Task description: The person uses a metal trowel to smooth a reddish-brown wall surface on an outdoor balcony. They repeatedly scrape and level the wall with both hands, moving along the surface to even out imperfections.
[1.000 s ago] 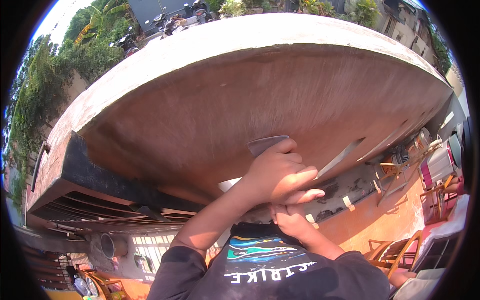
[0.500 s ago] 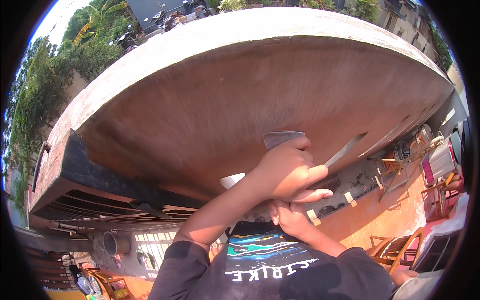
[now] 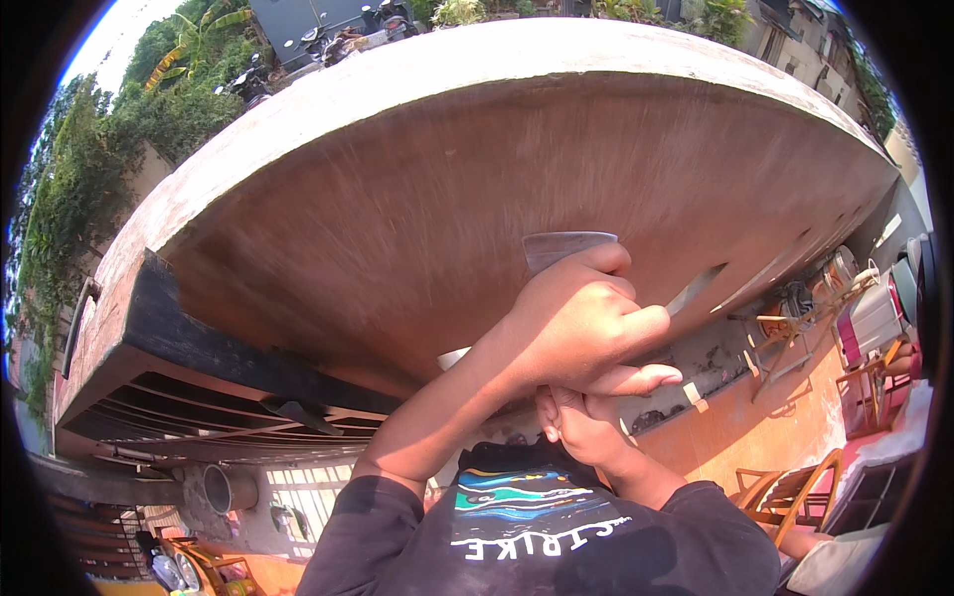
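My left hand (image 3: 586, 323) is closed round a scraper with a flat grey metal blade (image 3: 569, 244). The blade's broad edge lies against the brown plastered wall (image 3: 427, 199), with one finger stretched along its side. Only the blade shows, as the hand covers the handle. Just below it my right hand (image 3: 578, 425) is held close to the front of my black shirt, fingers curled in. Whatever it may grip is hidden behind the left hand. A small pale patch (image 3: 452, 358) shows beside my left forearm; I cannot tell whether it is a tool or sunlight.
The wall's top ledge (image 3: 477, 60) curves across, sunlit. A dark slatted frame (image 3: 229, 387) juts out at left. Below stand a grey bucket (image 3: 229, 489), a wooden chair (image 3: 795, 502) and a stand with containers (image 3: 795, 308). Part of another person shows at lower right.
My left hand and the scraper have slid a little up the wall and to the right. The right hand has shifted slightly to the right beneath it.
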Demonstrator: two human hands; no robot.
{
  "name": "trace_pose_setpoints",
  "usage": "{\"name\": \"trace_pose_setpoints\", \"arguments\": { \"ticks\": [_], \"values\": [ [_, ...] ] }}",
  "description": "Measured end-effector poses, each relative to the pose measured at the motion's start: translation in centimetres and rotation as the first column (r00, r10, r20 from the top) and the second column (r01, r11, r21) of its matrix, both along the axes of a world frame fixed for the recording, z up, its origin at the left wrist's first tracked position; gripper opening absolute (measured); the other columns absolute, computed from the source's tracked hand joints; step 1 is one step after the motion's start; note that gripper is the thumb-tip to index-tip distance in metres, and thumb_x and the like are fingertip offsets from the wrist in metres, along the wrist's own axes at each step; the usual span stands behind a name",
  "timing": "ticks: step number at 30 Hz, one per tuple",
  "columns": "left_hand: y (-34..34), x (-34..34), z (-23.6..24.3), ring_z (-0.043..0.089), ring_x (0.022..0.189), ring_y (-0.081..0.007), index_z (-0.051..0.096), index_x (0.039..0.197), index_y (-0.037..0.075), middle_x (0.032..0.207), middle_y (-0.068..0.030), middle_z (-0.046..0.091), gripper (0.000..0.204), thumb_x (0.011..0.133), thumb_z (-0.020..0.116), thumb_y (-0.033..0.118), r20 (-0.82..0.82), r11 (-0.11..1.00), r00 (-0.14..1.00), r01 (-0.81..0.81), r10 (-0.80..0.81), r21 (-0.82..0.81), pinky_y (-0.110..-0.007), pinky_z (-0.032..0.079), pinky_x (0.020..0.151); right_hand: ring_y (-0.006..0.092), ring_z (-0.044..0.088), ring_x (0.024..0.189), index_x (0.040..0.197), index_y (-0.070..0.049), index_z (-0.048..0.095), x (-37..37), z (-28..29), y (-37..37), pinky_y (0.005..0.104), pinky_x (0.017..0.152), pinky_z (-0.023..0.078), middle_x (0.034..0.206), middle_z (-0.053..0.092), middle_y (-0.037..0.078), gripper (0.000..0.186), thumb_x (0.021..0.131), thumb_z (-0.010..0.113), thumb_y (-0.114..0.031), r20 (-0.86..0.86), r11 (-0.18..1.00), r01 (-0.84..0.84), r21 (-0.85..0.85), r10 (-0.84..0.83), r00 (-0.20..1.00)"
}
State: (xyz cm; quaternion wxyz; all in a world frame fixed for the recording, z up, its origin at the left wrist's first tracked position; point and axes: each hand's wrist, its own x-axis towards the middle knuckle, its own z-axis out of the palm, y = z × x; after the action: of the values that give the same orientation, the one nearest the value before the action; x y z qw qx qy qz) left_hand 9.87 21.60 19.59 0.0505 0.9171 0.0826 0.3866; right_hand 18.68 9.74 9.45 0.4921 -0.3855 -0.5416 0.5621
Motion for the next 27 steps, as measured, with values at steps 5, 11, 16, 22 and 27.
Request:
{"name": "trace_pose_setpoints", "arguments": {
  "ticks": [5,11,16,22,27],
  "values": [
    [0.1,-0.4,0.2,0.048,0.05,-0.0262,0.047,0.063,0.012,0.05,-0.0026,0.047,0.051,0.078,0.077,0.05,0.001,0.997,0.999,0.051,-0.051,0.051,-0.034,0.044,0.062,0.0124,0.046,0.053,0.09,-0.003,0.047,-0.1,0.1,0.2,0.0262,0.048,0.04,0.068,0.047,0.005,0.025,0.11,0.039,-0.016,-0.016,0.991,-0.053,-0.126,0.051,0.999],
    [-0.1,-0.9,0.1,0.05,0.051,-0.0278,0.049,0.065,0.012,0.05,-0.0057,0.049,0.048,0.079,0.076,0.05,0.016,0.999,0.999,0.043,-0.043,-0.011,-0.036,0.045,0.067,0.0127,0.046,0.052,0.086,-0.002,0.048,-0.6,1.0,0.6,0.0265,0.047,0.04,0.069,0.047,0.005,0.028,0.109,0.038,-0.015,0.023,0.996,-0.047,0.07,0.045,0.999],
    [-0.3,-1.3,-0.4,0.05,0.05,-0.0278,0.048,0.063,0.011,0.05,-0.0083,0.052,0.05,0.079,0.074,0.051,-0.156,0.999,0.987,-0.045,0.041,-0.025,-0.037,0.046,0.069,0.0126,0.049,0.053,0.078,-0.003,0.05,-1.1,1.1,0.8,0.0285,0.05,0.041,0.062,0.048,0.003,0.033,0.107,0.04,-0.015,-0.075,0.981,0.053,-0.186,-0.068,0.995],
    [-0.5,-1.7,-0.2,0.048,0.051,-0.0255,0.051,0.063,0.013,0.05,-0.0028,0.045,0.048,0.074,0.08,0.05,0.071,1.0,0.997,-0.008,0.009,-0.011,-0.035,0.043,0.063,0.0135,0.048,0.052,0.084,-0.002,0.048,-1.2,1.2,0.4,0.0265,0.048,0.041,0.066,0.047,0.005,0.022,0.104,0.039,-0.005,0.059,0.999,-0.023,-0.049,0.026,0.998],
    [-0.4,-1.6,0.9,0.047,0.05,-0.025,0.051,0.063,0.013,0.049,-0.0033,0.045,0.045,0.075,0.082,0.044,0.078,0.997,0.996,0.055,-0.051,-0.049,-0.035,0.044,0.066,0.0118,0.049,0.05,0.077,-0.003,0.048,-1.3,2.2,0.3,0.0272,0.046,0.039,0.062,0.047,0.003,0.027,0.103,0.044,-0.009,-0.107,0.997,0.038,-0.061,-0.044,0.993]
  ]
}}
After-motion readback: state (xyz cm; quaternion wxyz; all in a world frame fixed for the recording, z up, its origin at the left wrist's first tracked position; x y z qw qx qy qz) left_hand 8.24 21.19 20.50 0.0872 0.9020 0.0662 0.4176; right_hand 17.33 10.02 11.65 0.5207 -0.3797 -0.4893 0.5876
